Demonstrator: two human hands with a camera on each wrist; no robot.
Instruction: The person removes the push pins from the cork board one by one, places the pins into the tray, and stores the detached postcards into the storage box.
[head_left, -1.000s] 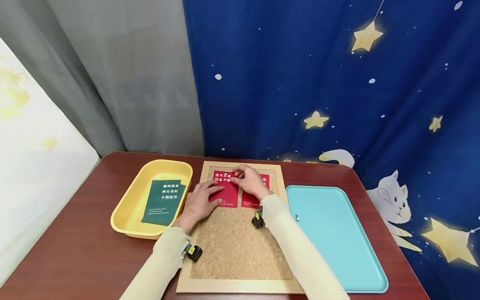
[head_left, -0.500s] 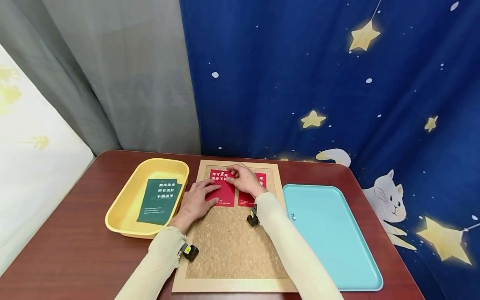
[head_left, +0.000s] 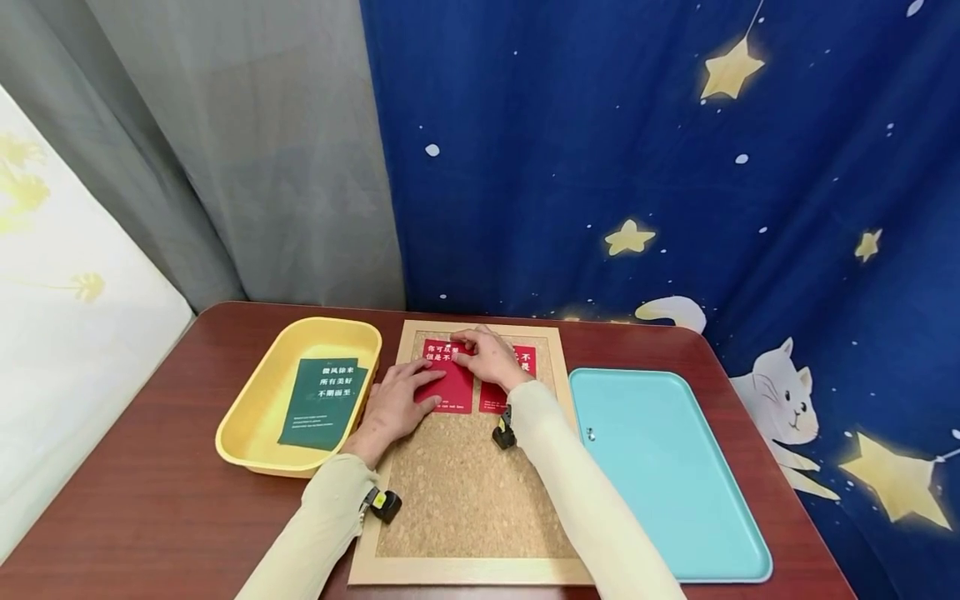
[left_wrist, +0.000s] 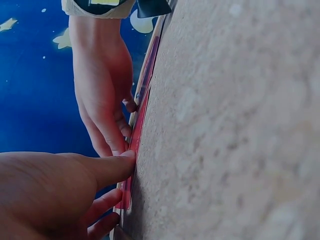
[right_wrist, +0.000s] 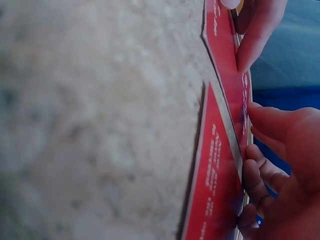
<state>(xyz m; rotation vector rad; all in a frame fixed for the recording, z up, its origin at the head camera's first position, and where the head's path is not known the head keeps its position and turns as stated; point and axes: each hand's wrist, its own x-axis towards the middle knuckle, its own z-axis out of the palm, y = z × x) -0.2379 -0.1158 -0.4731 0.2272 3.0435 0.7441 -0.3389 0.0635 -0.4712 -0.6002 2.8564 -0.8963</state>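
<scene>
The left hand [head_left: 393, 402] rests on the left red card [head_left: 453, 387], fingers spread, with its thumb laid on the card in the left wrist view. At the card's upper right, the right hand [head_left: 491, 358] has its index finger and thumb apart, close to a small pale pushpin [head_left: 448, 344]. Bent fingers of the right hand [right_wrist: 305, 160] touch the card in the right wrist view. Partly under this hand lies a second red card [head_left: 492, 402]. Both cards lie side by side on a framed cork board [head_left: 472, 492]. No object shows between the right fingertips.
A yellow tub [head_left: 247, 433] left of the board holds dark green cards [head_left: 318, 408]. On the right stands a light blue tray [head_left: 675, 483] with small shiny pieces [head_left: 591, 434] near its left edge. Curtains hang behind the brown table [head_left: 135, 500].
The right hand's fingertips have shifted slightly left across the left red card, nearer the pale pushpin. The left hand stays on the card, and the view has swayed a little.
</scene>
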